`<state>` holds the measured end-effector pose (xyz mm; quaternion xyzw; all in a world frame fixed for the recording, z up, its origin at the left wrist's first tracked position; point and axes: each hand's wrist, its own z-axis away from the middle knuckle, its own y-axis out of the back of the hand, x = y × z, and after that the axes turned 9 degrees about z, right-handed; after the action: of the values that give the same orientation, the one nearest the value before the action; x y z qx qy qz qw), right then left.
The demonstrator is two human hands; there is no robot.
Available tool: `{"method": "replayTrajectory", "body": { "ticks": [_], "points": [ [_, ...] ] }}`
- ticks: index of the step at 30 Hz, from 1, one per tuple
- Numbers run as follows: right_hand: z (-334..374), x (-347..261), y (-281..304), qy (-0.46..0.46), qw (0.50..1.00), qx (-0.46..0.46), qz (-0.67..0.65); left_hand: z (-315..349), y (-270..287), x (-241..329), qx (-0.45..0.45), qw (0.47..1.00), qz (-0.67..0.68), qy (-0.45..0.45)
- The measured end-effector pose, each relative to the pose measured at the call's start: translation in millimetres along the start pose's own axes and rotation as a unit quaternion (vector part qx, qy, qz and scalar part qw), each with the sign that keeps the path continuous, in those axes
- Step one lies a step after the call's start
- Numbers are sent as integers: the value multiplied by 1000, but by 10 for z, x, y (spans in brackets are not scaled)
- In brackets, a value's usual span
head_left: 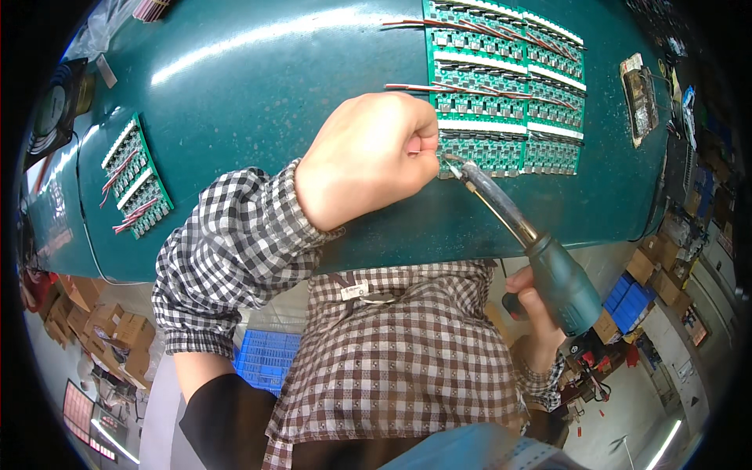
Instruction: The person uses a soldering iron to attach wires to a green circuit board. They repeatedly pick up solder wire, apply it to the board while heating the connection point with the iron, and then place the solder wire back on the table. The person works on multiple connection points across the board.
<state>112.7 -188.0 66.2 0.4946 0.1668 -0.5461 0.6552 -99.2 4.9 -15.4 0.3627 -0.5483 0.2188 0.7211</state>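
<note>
Beside the circuit boards (505, 110), our left hand (368, 157) is clenched, contents unclear, while our right hand (539, 319) grips the soldering gun (562, 282), presumably for aim.

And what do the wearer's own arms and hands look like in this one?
Both hands, left and right, are bare, with no gloves visible. The left forearm wears a loose black-and-white checked sleeve cover, gathered at both ends, with a plain black sleeve further up. A checked cuff shows past the right wrist; the rest of that arm is mostly hidden.
</note>
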Motion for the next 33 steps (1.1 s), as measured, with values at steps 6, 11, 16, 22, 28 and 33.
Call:
{"method": "replayTrajectory", "body": {
  "ticks": [6, 11, 16, 22, 28, 33],
  "points": [
    [-19, 38, -1, 31, 999, -3, 26, 1, -14, -10, 3, 1000, -6, 0],
    [46, 3, 6, -15, 1000, 18, -7, 3, -2, -11, 8, 1000, -12, -16],
    [44, -16, 11, -18, 1000, 16, 3, 7, 3, 2, 4, 1000, -9, -10],
    [50, -45, -13, -15, 999, 21, -23, -6, -16, -6, 3, 1000, -10, -10],
    [75, -92, -32, -23, 995, 3, -95, 59, -6, 20, 14, 1000, -18, -6],
    [35, -46, -51, 10, 992, -10, -125, 103, -46, 28, 34, 999, -9, 2]
  ]
}}
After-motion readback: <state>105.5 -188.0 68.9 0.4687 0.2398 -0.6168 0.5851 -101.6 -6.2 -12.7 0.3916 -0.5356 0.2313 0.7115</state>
